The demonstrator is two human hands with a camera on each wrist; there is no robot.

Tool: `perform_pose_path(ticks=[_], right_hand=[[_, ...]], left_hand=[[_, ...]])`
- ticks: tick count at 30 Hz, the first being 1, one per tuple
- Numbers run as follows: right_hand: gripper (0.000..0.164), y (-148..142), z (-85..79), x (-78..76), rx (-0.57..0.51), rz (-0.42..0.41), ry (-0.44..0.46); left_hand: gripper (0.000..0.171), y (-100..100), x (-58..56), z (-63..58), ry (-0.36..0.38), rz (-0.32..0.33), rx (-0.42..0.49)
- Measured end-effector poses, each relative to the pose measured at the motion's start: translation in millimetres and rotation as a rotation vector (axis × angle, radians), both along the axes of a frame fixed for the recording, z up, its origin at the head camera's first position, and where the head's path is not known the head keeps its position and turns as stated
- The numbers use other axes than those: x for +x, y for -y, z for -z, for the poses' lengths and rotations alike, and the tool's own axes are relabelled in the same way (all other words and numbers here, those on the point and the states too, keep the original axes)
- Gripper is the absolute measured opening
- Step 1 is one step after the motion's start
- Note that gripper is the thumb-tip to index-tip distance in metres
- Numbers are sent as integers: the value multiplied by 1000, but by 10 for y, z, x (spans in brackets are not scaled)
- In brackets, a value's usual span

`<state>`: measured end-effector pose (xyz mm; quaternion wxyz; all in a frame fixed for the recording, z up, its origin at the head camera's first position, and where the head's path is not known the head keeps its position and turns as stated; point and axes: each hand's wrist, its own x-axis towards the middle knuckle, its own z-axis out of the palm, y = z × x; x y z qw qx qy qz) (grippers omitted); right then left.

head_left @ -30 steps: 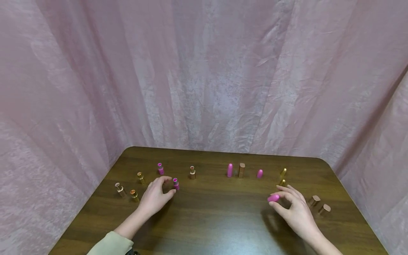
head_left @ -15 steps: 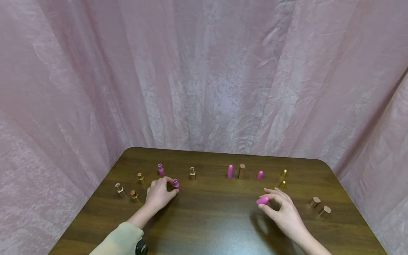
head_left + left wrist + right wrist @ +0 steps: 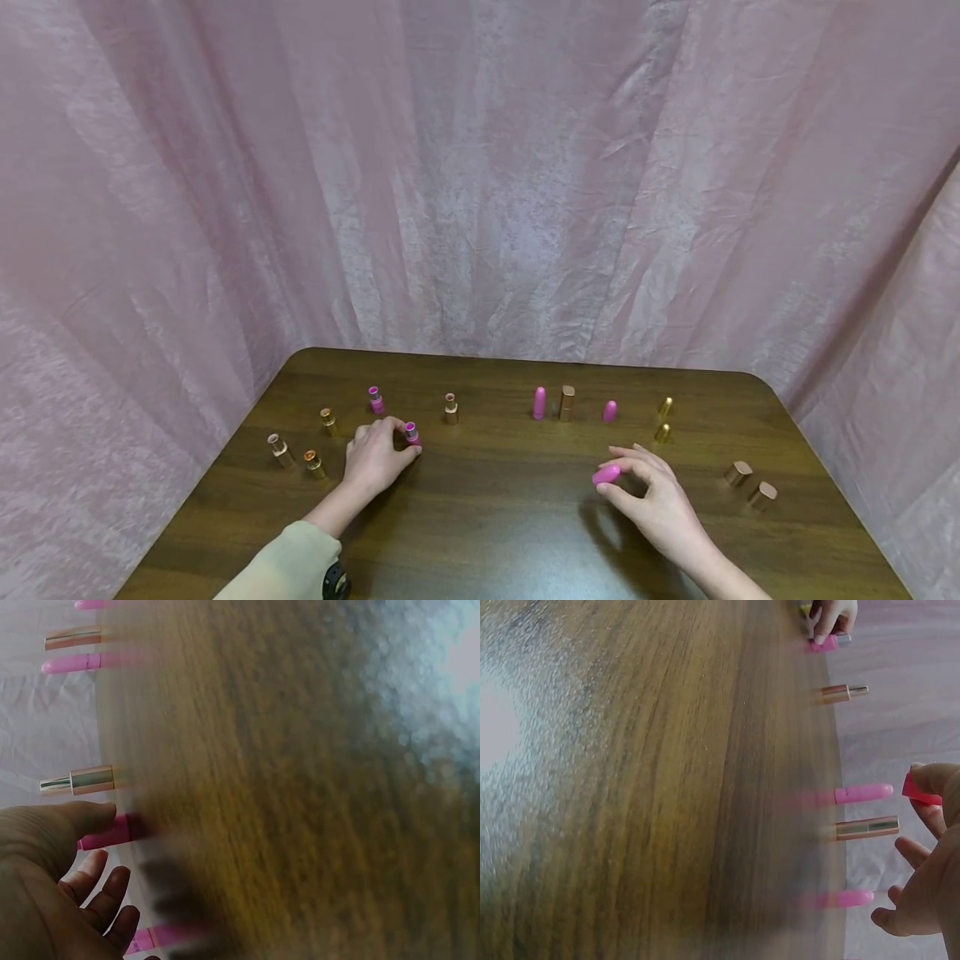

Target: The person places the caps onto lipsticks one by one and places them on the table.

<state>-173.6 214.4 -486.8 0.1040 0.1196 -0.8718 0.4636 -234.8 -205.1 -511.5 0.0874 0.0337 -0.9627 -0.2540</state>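
Note:
My left hand (image 3: 377,457) has its thumb and index finger on either side of an uncapped pink lipstick (image 3: 412,434), which stands upright on the table. In the left wrist view, the same pink lipstick (image 3: 106,835) shows between thumb and fingers. Above the table at the right, my right hand (image 3: 657,507) pinches a pink lipstick cap (image 3: 606,475) by thumb and fingertips, tilted sideways. The right wrist view shows that cap (image 3: 921,790) partly hidden by the hand. Behind the left hand stands another uncapped pink lipstick (image 3: 377,400).
Uncapped gold lipsticks (image 3: 314,463) and a rose-gold one (image 3: 280,450) stand at left, another rose-gold one (image 3: 451,408) farther right. A capped pink lipstick (image 3: 539,403) and a capped rose-gold one (image 3: 567,403) stand centrally. Pink (image 3: 610,411), gold (image 3: 662,432) and rose-gold caps (image 3: 762,495) are right.
My right hand has carried the pink cap leftward, away from the gold caps. My left hand has moved right and closed its thumb and finger on the pink lipstick.

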Motion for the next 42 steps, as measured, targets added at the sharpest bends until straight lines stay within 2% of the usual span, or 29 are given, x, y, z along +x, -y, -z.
perform_pose_path(ticks=[8,11,15,17,20,24,32,38,42], right_hand=[[12,-7,2,-3,-37,1,37],[13,-4,-26,-5,-101,13,114],[27,-10,-65,-13,-207,62,255],[33,-14,-70,-22,-261,75,291],[34,-17,-71,-28,-323,84,315],[37,-22,-77,-18,-347,94,335],[42,-13,-74,-6,-409,98,381],[40,39,-67,-24,-461,105,391],[35,113,-58,-45,-546,90,392]], left_hand=[[28,33,13,16,4,4,10],[28,43,18,8,0,4,28],[27,46,12,-24,-26,22,35],[26,41,14,-53,-47,43,30],[23,20,39,-115,-79,82,13],[20,-15,93,-209,-128,142,-6],[25,-152,249,-399,-308,305,-111],[25,-317,297,-496,-438,417,-221],[27,-457,325,-551,-501,472,-267]])
